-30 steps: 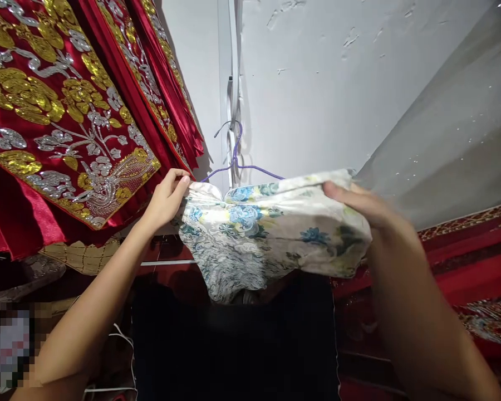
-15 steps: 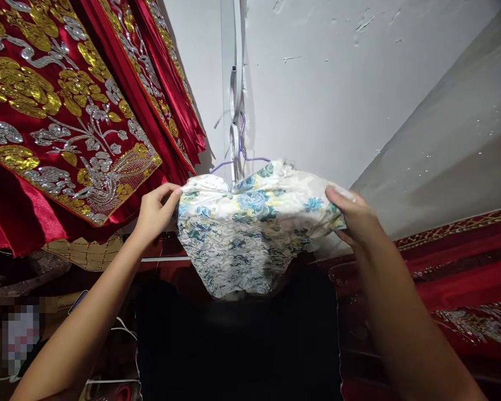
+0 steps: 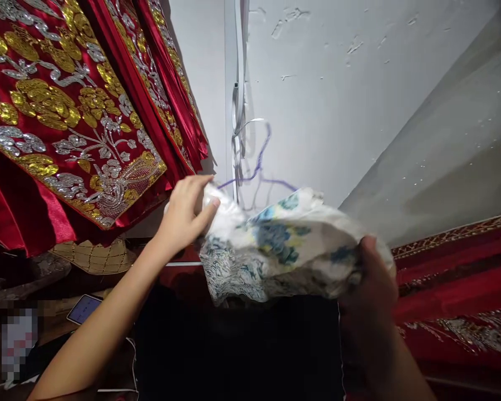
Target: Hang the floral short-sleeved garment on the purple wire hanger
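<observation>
A white floral blouse [image 3: 275,239] with blue and green flowers and a gathered lower part hangs on a purple wire hanger [image 3: 262,161]. My left hand [image 3: 187,214] grips the blouse at its left shoulder, thumb and fingers closed over the cloth. At the other side my right hand [image 3: 371,278], dark and blurred, is closed on the right sleeve. The hanger's hook touches or lies very near a white metal wall strip [image 3: 237,106]; whether it is hooked there I cannot tell.
Red garments with gold and silver sequin embroidery [image 3: 87,122] hang at the left. More red beaded cloth [image 3: 463,289] lies at the lower right. A phone with a lit screen [image 3: 84,309] rests at the lower left near white cables. A pale wall [image 3: 317,111] stands behind.
The blouse and hanger have shifted right and lower, and the hanger has tilted. My right hand has moved down and right with the sleeve; my left hand has moved right along with the shoulder.
</observation>
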A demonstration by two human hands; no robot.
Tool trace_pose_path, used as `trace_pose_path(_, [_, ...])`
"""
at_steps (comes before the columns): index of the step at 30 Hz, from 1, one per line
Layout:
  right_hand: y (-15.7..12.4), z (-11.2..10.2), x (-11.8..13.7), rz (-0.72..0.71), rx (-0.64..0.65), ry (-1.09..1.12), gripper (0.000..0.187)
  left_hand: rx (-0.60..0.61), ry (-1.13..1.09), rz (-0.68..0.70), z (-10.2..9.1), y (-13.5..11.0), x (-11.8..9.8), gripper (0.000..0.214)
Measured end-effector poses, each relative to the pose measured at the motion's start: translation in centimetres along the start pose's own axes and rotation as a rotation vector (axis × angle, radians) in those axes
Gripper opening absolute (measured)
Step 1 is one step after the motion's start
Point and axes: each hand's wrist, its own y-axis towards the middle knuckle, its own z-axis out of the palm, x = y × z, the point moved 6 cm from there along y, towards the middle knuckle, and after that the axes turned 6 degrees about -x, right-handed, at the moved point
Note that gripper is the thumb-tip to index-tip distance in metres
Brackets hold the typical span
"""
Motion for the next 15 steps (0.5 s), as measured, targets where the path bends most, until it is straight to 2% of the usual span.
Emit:
trace_pose_path(1, [-1.1,-0.2,-0.2,-0.004,0.059,-0.037,0.034,0.060,-0.043,-0.018,0.9,-0.5,0.0,0.045])
trace_pose_path(2, [-2.1,0.2,-0.1,-0.015,0.175,-0.071,0.033,0.111,-0.102,-0.054,1.8,-1.0,0.2,0.041])
trace_pose_path(3, [-3.1,1.0,0.2,-0.029,0.360,-0.100,0.035,0.135,-0.171,-0.106,2.5,-1.4,0.5,0.036])
trace_pose_path(4, [-4.1,2.3,0.6,-0.039,0.607,-0.123,0.040,0.116,-0.244,-0.163,2.8,-1.7,0.9,0.034])
trace_pose_path(6, [-6.8,4.7,1.3,-0.001,1.185,-0.090,0.061,-0.026,-0.380,-0.244,2.5,-1.9,1.6,0.041])
trace_pose_path(7, [-7.8,5.6,1.7,0.040,1.406,-0.019,0.073,-0.127,-0.436,-0.258,2.0,-1.8,1.7,0.044])
trace_pose_path(8, [-8.1,6.3,2.0,0.079,1.519,0.061,0.079,-0.232,-0.488,-0.253,1.4,-1.7,1.7,0.046])
trace_pose_path(9, [-7.8,7.2,2.0,0.092,1.534,0.107,0.076,-0.330,-0.549,-0.229,0.7,-1.5,1.4,0.050])
trace_pose_path(10, [-7.0,8.2,1.7,0.060,1.462,0.100,0.066,-0.413,-0.625,-0.198,0.1,-1.2,1.0,0.054])
trace_pose_path(12, [-4.7,10.0,0.6,-0.103,1.183,-0.054,0.049,-0.514,-0.816,-0.158,-0.7,-0.5,-0.3,0.063])
trace_pose_path(13, [-3.8,10.8,0.1,-0.192,1.059,-0.150,0.048,-0.507,-0.913,-0.170,-0.8,0.0,-0.9,0.065])
trace_pose_path(15, [-2.5,12.1,-0.6,-0.295,0.917,-0.252,0.058,-0.409,-1.042,-0.260,-0.1,1.2,-1.7,0.063])
